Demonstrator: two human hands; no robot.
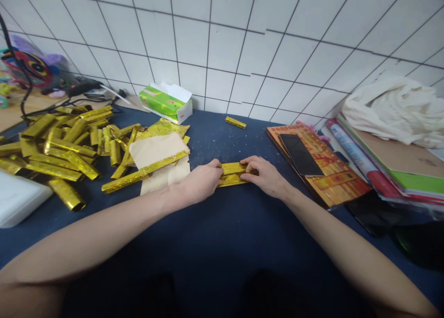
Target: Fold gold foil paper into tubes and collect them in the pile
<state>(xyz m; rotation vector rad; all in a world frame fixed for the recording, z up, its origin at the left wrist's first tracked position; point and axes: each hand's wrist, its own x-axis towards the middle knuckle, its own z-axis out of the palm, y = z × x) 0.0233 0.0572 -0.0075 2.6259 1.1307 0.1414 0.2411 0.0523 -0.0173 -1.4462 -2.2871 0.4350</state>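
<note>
In the middle of the dark blue table, a strip of shiny gold foil paper lies with lengthwise folds in it. My left hand is closed on its left end, fingertips pressed together. At the opposite end, my right hand pinches the strip between curled fingers and thumb. Left of my hands rests a long gold foil roll, lying across beige paper sheets. One short gold piece lies apart, near the wall.
Many gold foil tubes are heaped at the left, beside a white box. A green tissue box stands by the tiled wall. On the right, a dark phone rests on an orange printed stack, near folders and white cloth.
</note>
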